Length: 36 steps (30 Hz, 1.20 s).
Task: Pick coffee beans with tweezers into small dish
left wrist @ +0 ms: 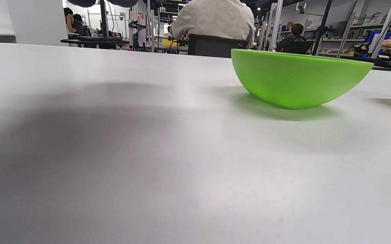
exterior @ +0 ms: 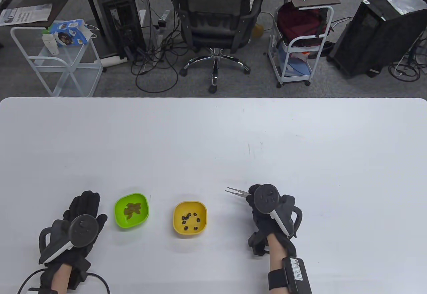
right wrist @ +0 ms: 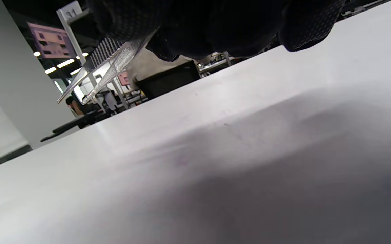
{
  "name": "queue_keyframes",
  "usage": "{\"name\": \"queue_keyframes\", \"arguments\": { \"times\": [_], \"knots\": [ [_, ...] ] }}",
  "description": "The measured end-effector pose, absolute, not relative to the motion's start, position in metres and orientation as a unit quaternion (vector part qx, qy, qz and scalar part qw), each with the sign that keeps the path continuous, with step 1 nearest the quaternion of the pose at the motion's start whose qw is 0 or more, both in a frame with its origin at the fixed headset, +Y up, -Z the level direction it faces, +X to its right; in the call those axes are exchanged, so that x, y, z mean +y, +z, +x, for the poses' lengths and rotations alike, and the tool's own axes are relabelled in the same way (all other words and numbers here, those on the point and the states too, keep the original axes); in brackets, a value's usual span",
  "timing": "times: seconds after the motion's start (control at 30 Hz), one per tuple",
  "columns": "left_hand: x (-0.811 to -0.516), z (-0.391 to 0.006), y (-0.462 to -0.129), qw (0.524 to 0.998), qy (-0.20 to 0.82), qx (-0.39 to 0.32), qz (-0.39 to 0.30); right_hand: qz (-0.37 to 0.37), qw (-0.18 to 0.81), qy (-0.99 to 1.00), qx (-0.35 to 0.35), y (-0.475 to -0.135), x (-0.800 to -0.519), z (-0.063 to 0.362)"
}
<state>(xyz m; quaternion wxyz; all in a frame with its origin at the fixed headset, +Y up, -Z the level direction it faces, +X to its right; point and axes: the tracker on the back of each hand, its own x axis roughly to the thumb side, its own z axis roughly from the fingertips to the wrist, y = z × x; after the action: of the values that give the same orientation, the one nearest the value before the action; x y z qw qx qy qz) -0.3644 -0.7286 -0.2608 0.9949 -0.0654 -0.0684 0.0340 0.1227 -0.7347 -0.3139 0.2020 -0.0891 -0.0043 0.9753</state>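
Note:
A yellow dish [exterior: 190,219] near the table's front holds several dark coffee beans [exterior: 190,220]. A green dish [exterior: 132,211] to its left holds several beans too; it also shows in the left wrist view [left wrist: 297,78]. My right hand [exterior: 267,207] grips metal tweezers [exterior: 236,192], tips pointing left, apart and empty, right of the yellow dish. In the right wrist view the tweezers [right wrist: 97,76] stick out from under my gloved fingers [right wrist: 215,27]. My left hand [exterior: 81,215] rests flat on the table, left of the green dish, holding nothing.
The white table [exterior: 213,140] stretches far behind the dishes. An office chair [exterior: 217,20] and wire carts [exterior: 297,43] stand on the floor beyond the far edge. A cable [exterior: 96,279] trails from my left wrist at the front edge.

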Motion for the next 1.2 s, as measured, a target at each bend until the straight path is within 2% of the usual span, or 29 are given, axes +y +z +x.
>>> {"name": "queue_keyframes", "arguments": {
  "times": [0.1,0.4,0.7,1.07,1.2],
  "knots": [
    [-0.728,-0.365,-0.262,0.995,0.041,-0.065,-0.068,-0.093,0.191,0.977,0.027,-0.317,-0.741,0.122],
    [-0.728,-0.367,-0.263,0.995,0.048,-0.062,-0.068,-0.095,0.132,0.985,0.058,-0.32,-0.754,0.116],
    [-0.729,-0.367,-0.264,0.994,0.054,-0.062,-0.075,-0.084,0.0,0.993,0.085,-0.324,-0.754,0.1],
    [-0.725,-0.37,-0.263,0.993,0.073,-0.064,-0.072,-0.088,-0.013,0.993,0.077,-0.323,-0.754,0.096],
    [-0.725,-0.37,-0.264,0.993,0.07,-0.061,-0.07,-0.073,-0.039,0.99,0.113,-0.322,-0.748,0.092]
  ]
}}
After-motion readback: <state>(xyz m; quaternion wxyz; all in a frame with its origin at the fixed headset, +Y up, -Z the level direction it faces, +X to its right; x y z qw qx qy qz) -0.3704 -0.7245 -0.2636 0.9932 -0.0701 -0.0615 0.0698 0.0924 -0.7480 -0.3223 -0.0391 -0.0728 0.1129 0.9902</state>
